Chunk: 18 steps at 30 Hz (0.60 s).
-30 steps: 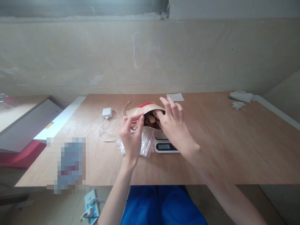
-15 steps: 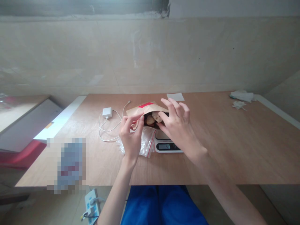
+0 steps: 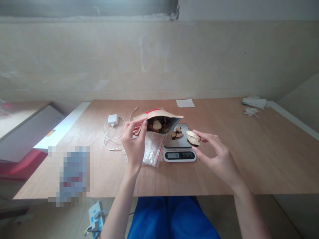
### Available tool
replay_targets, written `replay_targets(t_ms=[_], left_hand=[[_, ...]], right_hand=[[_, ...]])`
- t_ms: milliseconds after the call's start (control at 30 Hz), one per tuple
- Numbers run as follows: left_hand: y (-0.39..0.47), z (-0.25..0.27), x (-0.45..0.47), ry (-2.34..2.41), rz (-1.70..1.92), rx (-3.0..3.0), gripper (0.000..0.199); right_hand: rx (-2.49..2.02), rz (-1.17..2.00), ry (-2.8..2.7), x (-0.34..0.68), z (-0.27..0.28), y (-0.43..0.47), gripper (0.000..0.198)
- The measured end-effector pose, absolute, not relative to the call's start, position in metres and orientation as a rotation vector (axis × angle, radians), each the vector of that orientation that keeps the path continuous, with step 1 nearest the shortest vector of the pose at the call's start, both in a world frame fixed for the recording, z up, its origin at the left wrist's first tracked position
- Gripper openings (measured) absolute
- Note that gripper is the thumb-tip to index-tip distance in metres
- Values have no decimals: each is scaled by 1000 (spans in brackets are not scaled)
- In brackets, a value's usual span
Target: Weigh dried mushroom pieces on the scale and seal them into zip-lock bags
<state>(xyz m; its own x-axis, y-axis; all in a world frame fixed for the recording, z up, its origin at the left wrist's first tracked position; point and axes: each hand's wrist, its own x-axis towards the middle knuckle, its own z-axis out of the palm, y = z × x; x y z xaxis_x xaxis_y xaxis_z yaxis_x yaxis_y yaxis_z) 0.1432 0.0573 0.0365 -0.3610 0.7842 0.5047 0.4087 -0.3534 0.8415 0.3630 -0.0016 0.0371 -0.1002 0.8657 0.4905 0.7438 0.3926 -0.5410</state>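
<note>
My left hand (image 3: 134,141) is closed on the left rim of a brown paper bag (image 3: 171,116) with a red patch, holding its mouth apart. Inside the dark lining lie several dried mushrooms (image 3: 157,125). Between the thumb and fingers of my right hand (image 3: 211,149) is a pale, cracked dried mushroom (image 3: 192,137), held over the right edge of a kitchen scale (image 3: 180,155) whose display is lit. A few brown dried mushroom pieces (image 3: 176,133) rest on the scale's plate. Clear zip bags (image 3: 152,154) with a red strip lie left of the scale, partly under my left hand.
A white charger (image 3: 113,119) with its cable sits left of the bag. At the back lies a white paper (image 3: 185,103); crumpled white material (image 3: 254,102) is at the far right. A blurred grey-blue item (image 3: 74,176) occupies the front left. Below the edge is a power strip (image 3: 96,212).
My right hand has come out of the bag and moved right and down, with a dried mushroom in its fingers. The scale plate and its pieces now show. My left hand still grips the bag.
</note>
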Motion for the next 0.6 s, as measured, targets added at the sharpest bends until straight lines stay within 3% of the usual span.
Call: replay_targets(t_ms=[267, 600], left_hand=[[59, 37, 143, 1562, 1785, 1536, 18], [55, 32, 140, 1571, 1761, 1559, 17]], right_hand=[[-1479, 215, -1968, 373, -10, 12, 31], [-1361, 0, -1996, 365, -26, 30, 29]])
